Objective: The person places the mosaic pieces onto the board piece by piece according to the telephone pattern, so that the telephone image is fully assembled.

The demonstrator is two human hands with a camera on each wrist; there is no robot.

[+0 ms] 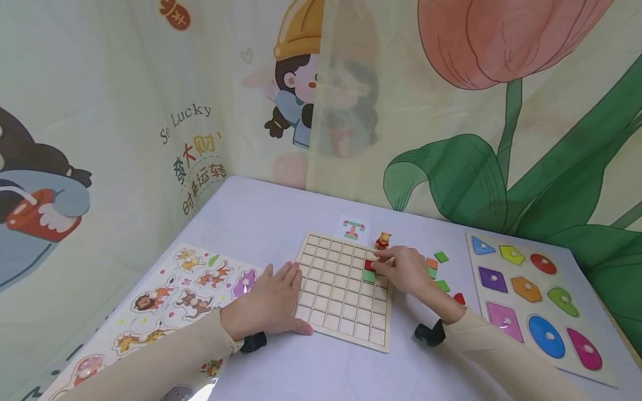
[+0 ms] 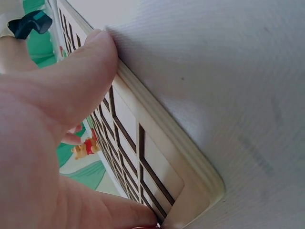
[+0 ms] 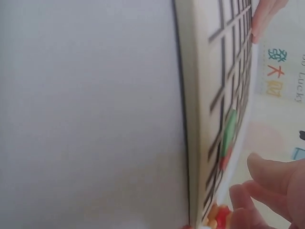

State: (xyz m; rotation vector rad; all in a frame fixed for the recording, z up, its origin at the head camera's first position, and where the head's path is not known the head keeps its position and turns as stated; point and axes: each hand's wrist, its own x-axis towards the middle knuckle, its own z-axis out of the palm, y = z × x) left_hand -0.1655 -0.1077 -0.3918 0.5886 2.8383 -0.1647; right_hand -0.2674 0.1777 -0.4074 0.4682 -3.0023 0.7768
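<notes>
A wooden grid board (image 1: 346, 312) lies in the middle of the table. My left hand (image 1: 281, 295) rests flat on its left edge, and the thumb (image 2: 81, 71) presses against the rim (image 2: 157, 138). My right hand (image 1: 383, 263) reaches over the board's far right part, its fingertips (image 3: 259, 174) at a red tile (image 1: 369, 265) that sits in a cell. A green tile (image 1: 369, 276) fills the cell just below it. In the right wrist view the red tile (image 3: 225, 161) and green tile (image 3: 230, 128) lie side by side in the grid.
A small bear figure (image 1: 383, 240) and a pattern card (image 1: 354, 229) lie behind the board. Loose coloured tiles (image 1: 441, 257) are scattered to its right. A shape puzzle (image 1: 531, 298) lies at far right and an animal puzzle (image 1: 165, 301) at left. Printed curtains close in the back and sides.
</notes>
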